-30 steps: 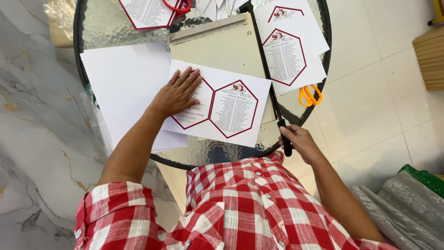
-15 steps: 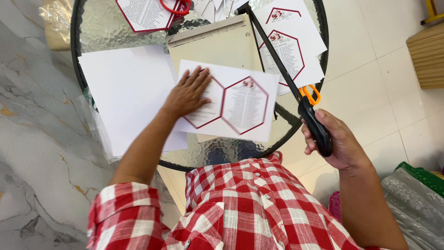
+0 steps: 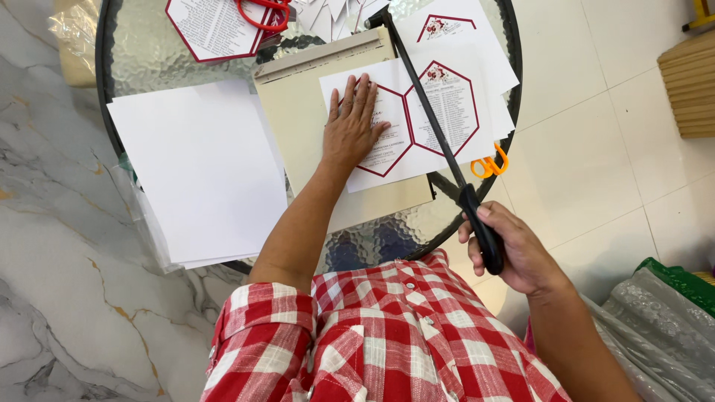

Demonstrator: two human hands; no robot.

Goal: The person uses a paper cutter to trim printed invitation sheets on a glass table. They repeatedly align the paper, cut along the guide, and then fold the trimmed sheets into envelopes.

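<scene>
- Your left hand [image 3: 356,123] — laid flat, fingers spread, gripping nothing; it presses down on the printed sheet [image 3: 417,119] near the sheet's left half.
- Your right hand [image 3: 514,253] — clenched around the black handle [image 3: 482,231] of the cutter arm, off the near right edge of the table.
- Cutter arm [image 3: 421,97] — a long black blade bar, hinged at the far end by the cutter's top rail, running diagonally toward you; it crosses over the printed sheet just right of the line between the two hexagons. How high it stands above the paper, you cannot tell.
- Printed sheet — white, bearing two red-bordered hexagon designs side by side; it lies on the cutter board, its right part reaching past the board.
- Paper cutter board [image 3: 298,112] — cream, flat on the round glass table [image 3: 134,45], at centre.
- Stack of blank white paper [image 3: 197,171] — left of the board, its near edge overhanging the table rim.
- Cut hexagon card [image 3: 212,26] — far left, with red-handled scissors [image 3: 262,11] lying on it.
- Further printed sheets [image 3: 477,33] — far right, under the working sheet.
- Orange-handled scissors [image 3: 488,164] — at the table's right rim, just beside the arm.
- Red-and-white checked shirt [image 3: 372,335] — nearest you, at the bottom.
</scene>
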